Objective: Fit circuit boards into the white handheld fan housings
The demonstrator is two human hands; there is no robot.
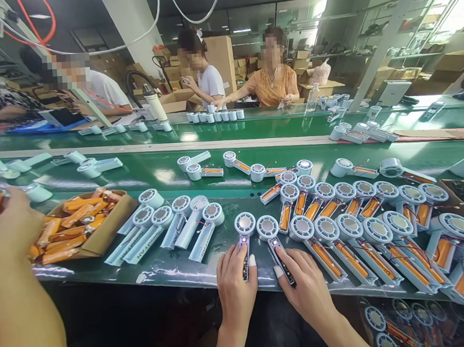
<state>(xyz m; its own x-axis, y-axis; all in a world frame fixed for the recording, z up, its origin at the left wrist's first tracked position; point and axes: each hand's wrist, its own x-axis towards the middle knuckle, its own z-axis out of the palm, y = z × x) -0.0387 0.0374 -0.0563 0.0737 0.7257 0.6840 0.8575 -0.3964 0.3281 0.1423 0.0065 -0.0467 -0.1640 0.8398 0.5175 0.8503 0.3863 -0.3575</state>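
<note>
Two small pale-blue handheld fans lie side by side at the front edge of the bench, heads pointing away from me. My left hand [237, 272] is closed around the handle of the left fan [245, 224], its index finger on the open handle, where a dark circuit board shows. My right hand [301, 271] grips the right fan [267, 227] the same way, thumb along the handle's side. A small light glows on each board near the fan head. White covers sit on my thumb tips. The undersides of both handles are hidden.
Rows of open fans with orange batteries [348, 244] stand close on the right. On the left are several fans [162, 217] and a cardboard box [113, 230] of orange batteries. A co-worker's arm [19, 291] reaches in at far left. Behind runs a green conveyor belt [153, 168].
</note>
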